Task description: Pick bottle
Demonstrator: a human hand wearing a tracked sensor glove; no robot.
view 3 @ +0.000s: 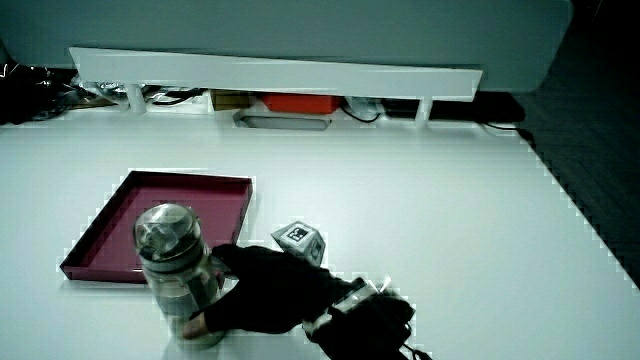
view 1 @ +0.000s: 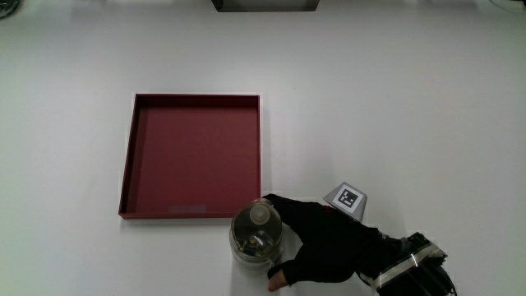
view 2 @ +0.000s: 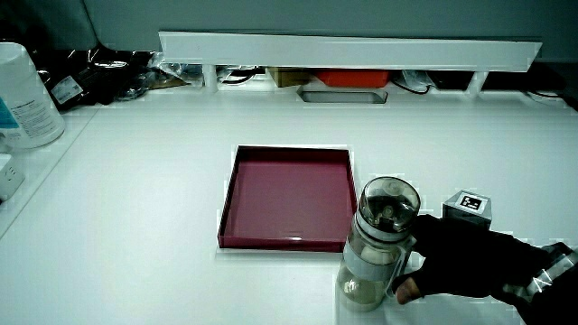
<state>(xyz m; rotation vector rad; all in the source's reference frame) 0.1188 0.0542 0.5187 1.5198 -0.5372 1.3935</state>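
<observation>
A clear bottle (view 1: 256, 234) with a transparent lid stands upright on the white table, just nearer to the person than a corner of the dark red tray (view 1: 197, 99). The gloved hand (view 1: 329, 247) is beside the bottle, its fingers and thumb curled around the bottle's body. The patterned cube (view 1: 348, 198) sits on the hand's back. Both side views show the same grasp: bottle (view 2: 377, 244) with hand (view 2: 461, 262), and bottle (view 3: 175, 265) with hand (view 3: 265, 290). The forearm reaches in from the table's near edge.
The red tray (view 2: 289, 150) (view 3: 190, 177) holds nothing. A low white partition (view 2: 352, 50) runs along the table's far edge, with cables and an orange item under it. In a side view a large white container (view 2: 23, 95) stands at the table's edge.
</observation>
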